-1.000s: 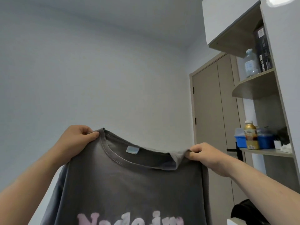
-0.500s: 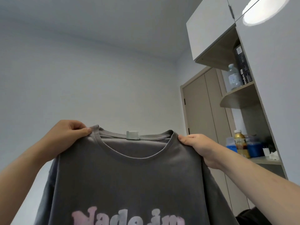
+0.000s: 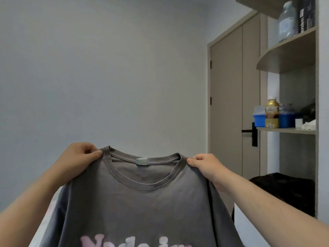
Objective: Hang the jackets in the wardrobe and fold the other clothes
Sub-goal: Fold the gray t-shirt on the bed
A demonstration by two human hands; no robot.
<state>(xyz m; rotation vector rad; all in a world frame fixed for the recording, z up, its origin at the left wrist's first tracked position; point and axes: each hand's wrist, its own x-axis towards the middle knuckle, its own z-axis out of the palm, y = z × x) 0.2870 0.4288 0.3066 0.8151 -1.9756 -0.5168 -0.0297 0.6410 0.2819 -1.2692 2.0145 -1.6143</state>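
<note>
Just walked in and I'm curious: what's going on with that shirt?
A person is holding up a grey T-shirt by its shoulders. The left hand pinches the fabric on one side of the collar and the right hand pinches the other. The shirt hangs spread in the air, print facing them, not yet folded. A shelf with a yellow bottle stands to the right.

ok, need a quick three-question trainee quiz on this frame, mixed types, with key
1. True or false: the left hand and the right hand each pinch the grey T-shirt at a shoulder.
2. The lettering on its chest is: A pink, B green, C black.
3. Fill in: the yellow bottle stands between two ___ containers on the shelf.
Key: 1 true; 2 A; 3 blue.
</note>
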